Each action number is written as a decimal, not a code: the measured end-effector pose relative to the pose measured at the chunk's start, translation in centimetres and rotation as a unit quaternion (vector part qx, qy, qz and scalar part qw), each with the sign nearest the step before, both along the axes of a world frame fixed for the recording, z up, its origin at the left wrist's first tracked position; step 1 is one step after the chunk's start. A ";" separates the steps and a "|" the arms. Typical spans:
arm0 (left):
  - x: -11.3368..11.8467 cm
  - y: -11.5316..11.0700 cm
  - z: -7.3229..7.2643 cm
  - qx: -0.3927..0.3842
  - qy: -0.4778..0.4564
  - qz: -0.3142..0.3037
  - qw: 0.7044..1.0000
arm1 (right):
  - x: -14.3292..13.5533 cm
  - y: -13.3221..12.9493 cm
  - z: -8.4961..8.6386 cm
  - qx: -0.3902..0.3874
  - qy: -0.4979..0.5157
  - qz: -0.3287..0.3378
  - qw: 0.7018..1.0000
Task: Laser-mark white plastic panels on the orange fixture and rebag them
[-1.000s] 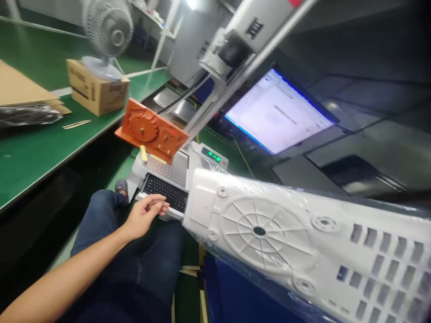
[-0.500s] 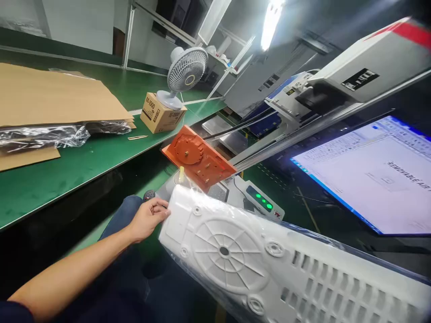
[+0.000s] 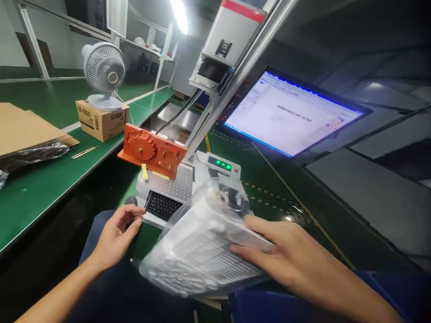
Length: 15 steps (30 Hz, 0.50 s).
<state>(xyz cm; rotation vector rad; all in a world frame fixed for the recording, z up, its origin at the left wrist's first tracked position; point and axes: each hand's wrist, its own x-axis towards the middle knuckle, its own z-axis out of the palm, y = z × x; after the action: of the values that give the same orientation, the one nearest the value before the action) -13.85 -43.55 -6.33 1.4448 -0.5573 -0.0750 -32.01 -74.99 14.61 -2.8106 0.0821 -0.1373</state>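
A white slotted plastic panel (image 3: 208,244), wrapped in a clear plastic bag, is held in front of me, tilted and partly smeared by motion. My right hand (image 3: 269,246) grips its right edge, thumb on the slotted side. To its left, my left hand (image 3: 123,231) is free of the panel, with fingers bent and apart and nothing between them. That hand is near a black keyboard (image 3: 162,205). Beyond it, an orange fixture (image 3: 153,152) with a toothed round recess and small pins stands tilted above a perforated metal plate (image 3: 182,181).
A marking machine head (image 3: 229,36) hangs over the fixture from a slanted metal post. At right is a lit monitor (image 3: 286,119); a box with green lights (image 3: 224,165) sits below. A fan (image 3: 104,74) stands on a carton (image 3: 101,121) on the green bench, beside cardboard (image 3: 23,128).
The view has swung right. My left hand has come off the panel, which has turned so its slotted part faces me. My right hand, out of view before, now shows gripping it.
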 end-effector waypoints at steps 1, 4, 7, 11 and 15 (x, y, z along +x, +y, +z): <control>-0.6 -0.6 1.4 -0.009 -0.060 -0.015 0.998 | 0.8 1.1 -0.1 -0.011 0.050 0.014 0.999; -1.6 -2.3 5.5 -0.036 -0.261 -0.039 0.964 | 2.2 3.2 -1.3 -0.069 0.142 0.018 0.987; -1.5 -4.1 9.4 -0.006 -0.396 -0.081 0.914 | 2.6 4.0 -3.1 -0.114 0.141 0.007 0.983; -0.6 -7.2 13.2 0.137 -0.473 -0.173 0.853 | 2.6 3.7 -4.6 -0.128 0.098 0.000 0.987; -0.2 -9.3 14.1 0.313 -0.518 -0.213 0.767 | 1.8 2.8 -5.0 -0.083 -0.011 0.004 0.997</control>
<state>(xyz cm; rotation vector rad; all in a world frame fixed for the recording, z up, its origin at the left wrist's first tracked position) -14.09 -52.87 7.81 1.9172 -1.9256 0.2248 -30.19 -72.20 9.61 -2.9729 0.0572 -0.1825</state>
